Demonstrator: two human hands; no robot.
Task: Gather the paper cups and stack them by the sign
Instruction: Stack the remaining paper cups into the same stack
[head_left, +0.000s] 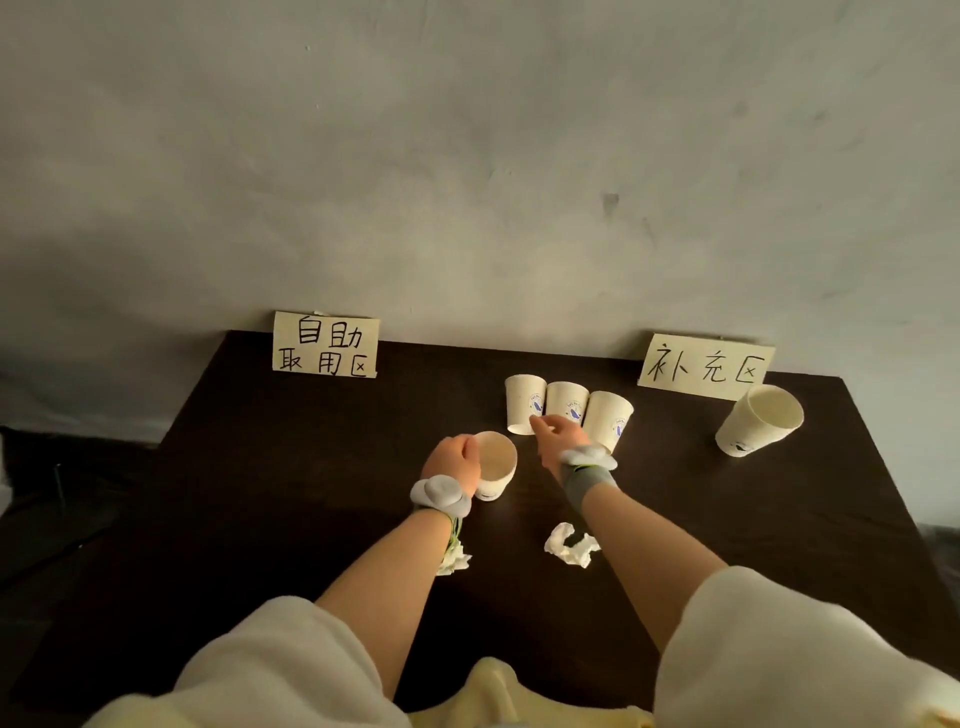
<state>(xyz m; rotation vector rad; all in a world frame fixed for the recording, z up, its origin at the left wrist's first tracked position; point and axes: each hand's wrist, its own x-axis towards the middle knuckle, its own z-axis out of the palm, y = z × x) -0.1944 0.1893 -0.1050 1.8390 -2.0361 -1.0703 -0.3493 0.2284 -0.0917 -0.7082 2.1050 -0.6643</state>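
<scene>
My left hand (453, 461) grips an upright cream paper cup (496, 465) on the dark table (291, 467). Just beyond, three more cups stand in a row, upside down: a left cup (522, 402), a middle cup (567, 400) and a right cup (609, 415). My right hand (558, 434) reaches to the base of that row with fingers spread, in front of the middle cup; contact is unclear. A fifth, taller cup or stack (758, 423) tilts at the far right by the right-hand paper sign (704, 368). Another sign (325, 344) leans on the wall at the left.
A crumpled tissue (570, 544) lies on the table under my right forearm, and another scrap (453, 560) lies under my left wrist. The grey wall (467, 182) rises directly behind the table. The table's left edge drops off to a dim floor.
</scene>
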